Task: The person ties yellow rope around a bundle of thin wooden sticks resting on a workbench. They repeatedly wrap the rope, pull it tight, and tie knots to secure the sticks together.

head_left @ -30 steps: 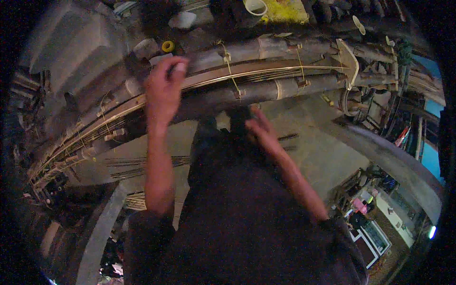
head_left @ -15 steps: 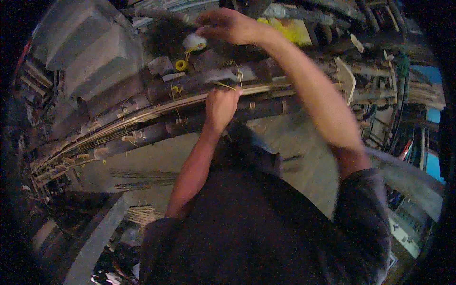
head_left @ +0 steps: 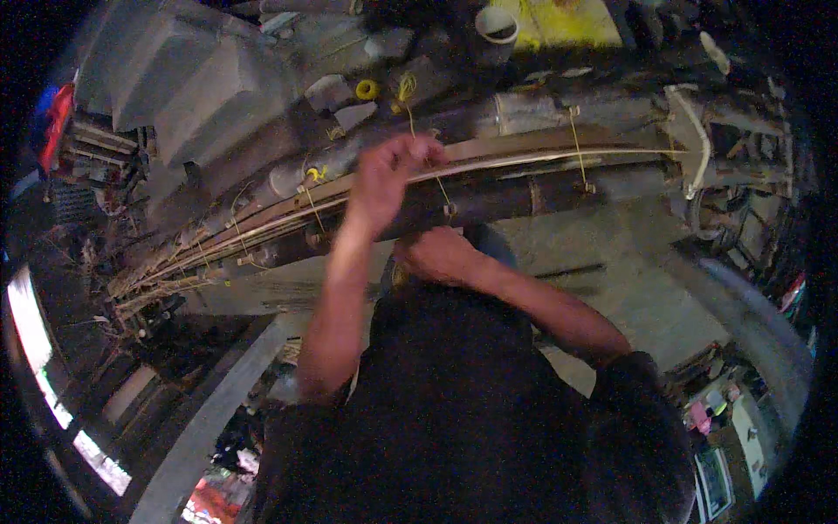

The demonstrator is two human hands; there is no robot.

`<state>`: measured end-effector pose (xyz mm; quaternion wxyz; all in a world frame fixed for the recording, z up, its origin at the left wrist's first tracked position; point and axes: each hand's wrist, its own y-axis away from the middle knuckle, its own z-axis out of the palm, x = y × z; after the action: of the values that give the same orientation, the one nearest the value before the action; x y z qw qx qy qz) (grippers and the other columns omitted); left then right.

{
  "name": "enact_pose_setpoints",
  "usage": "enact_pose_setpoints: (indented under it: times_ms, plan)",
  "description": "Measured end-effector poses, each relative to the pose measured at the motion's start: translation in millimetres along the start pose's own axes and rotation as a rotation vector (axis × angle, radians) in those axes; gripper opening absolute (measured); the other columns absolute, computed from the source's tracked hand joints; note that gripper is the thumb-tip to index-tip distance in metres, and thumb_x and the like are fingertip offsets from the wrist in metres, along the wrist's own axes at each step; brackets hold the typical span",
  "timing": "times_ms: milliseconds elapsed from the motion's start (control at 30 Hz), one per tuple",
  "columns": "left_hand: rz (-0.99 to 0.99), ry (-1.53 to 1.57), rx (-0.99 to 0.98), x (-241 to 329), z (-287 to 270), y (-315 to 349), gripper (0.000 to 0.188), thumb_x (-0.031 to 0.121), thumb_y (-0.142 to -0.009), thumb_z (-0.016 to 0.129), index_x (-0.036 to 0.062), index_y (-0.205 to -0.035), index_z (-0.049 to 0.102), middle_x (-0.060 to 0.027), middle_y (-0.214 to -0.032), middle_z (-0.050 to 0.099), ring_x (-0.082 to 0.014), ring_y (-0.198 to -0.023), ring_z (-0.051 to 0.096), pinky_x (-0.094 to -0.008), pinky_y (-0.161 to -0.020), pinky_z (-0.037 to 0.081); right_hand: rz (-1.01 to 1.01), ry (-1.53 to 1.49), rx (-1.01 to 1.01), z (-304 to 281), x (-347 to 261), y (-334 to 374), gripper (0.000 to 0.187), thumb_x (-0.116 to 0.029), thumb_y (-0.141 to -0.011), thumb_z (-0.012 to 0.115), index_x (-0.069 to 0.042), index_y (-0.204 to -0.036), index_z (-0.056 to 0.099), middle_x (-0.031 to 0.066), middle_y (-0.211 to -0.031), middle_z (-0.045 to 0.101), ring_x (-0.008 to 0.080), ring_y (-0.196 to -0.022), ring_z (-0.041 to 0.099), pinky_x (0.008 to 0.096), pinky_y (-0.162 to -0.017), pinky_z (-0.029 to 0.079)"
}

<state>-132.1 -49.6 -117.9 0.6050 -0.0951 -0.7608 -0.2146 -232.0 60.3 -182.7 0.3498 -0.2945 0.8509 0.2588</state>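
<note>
A long bundle of thin pale strips point(head_left: 541, 159), which look like wood or bamboo, lies lengthwise along dark poles point(head_left: 497, 195). Thin yellow string point(head_left: 578, 135) crosses the bundle at intervals, running to small pegs. My left hand point(head_left: 381, 181) is over the middle of the bundle, fingers curled in and closed. A yellow string comes down to its fingertips from the far side; blur hides what they pinch. Close to my body, on the near side of the poles, my right hand point(head_left: 436, 255) is closed with the fingers turned under. Whatever it may hold is hidden.
Beyond the poles lie a small yellow ring point(head_left: 367, 90), a tangle of yellow string point(head_left: 407, 86), a white cup point(head_left: 497, 24) and a yellow sheet point(head_left: 572, 22). A curved pale piece point(head_left: 696, 144) stands at the right end. Grey blocky shapes point(head_left: 201, 83) rise at the far left.
My right hand has come back from the far side, above the poles, to near my body. My left hand stays at the bundle, its fingers turned differently. The whole view has shifted.
</note>
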Motion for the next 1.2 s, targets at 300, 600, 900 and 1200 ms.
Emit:
enact_pose_setpoints:
  times_ms: [300,600,900,1200]
  plan:
    - [-0.256,-0.185,-0.058,-57,-7,-136,0.03,0.031,-0.09,0.053,0.0028,-0.091,0.063,-0.0011,-0.073,0.06,-0.0119,-0.068,0.056,-0.0284,-0.058,0.041,-0.127,0.082,0.513,-40,-5,56,0.021,-0.009,-0.075,0.063,-0.009,-0.096,0.063,0.0103,-0.102,0.062,0.0285,-0.093,0.061,0.0388,-0.077,0.053]
    - [0.057,-0.412,0.088,-58,-194,-47,0.034,0.036,-0.092,0.054,0.0056,-0.103,0.066,-0.0062,-0.092,0.069,-0.0165,-0.087,0.064,-0.0315,-0.079,0.048,0.317,0.22,0.678,-103,-81,79,0.032,-0.006,-0.084,0.064,-0.011,-0.115,0.056,0.0087,-0.073,0.065,0.0251,-0.07,0.066,0.0365,-0.069,0.051]
    - [0.275,-0.435,0.07,-37,-215,68,0.023,0.025,-0.088,0.06,0.0075,-0.102,0.063,-0.0184,-0.093,0.066,-0.035,-0.088,0.064,-0.0416,-0.079,0.05,0.254,-0.366,0.444,66,-111,-68,0.022,-0.016,-0.09,0.062,-0.002,-0.108,0.063,0.0072,-0.092,0.065,0.0171,-0.079,0.059,0.0329,-0.068,0.048]
    - [0.239,-0.707,0.103,-73,-170,94,0.023,0.028,-0.088,0.057,0.0093,-0.091,0.07,-0.017,-0.079,0.067,-0.0378,-0.072,0.064,-0.0463,-0.069,0.05,-0.095,0.062,0.269,-158,-179,-238,0.049,-0.043,-0.094,0.048,0.003,-0.104,0.063,0.0164,-0.096,0.067,0.0318,-0.086,0.064,0.0395,-0.078,0.049]
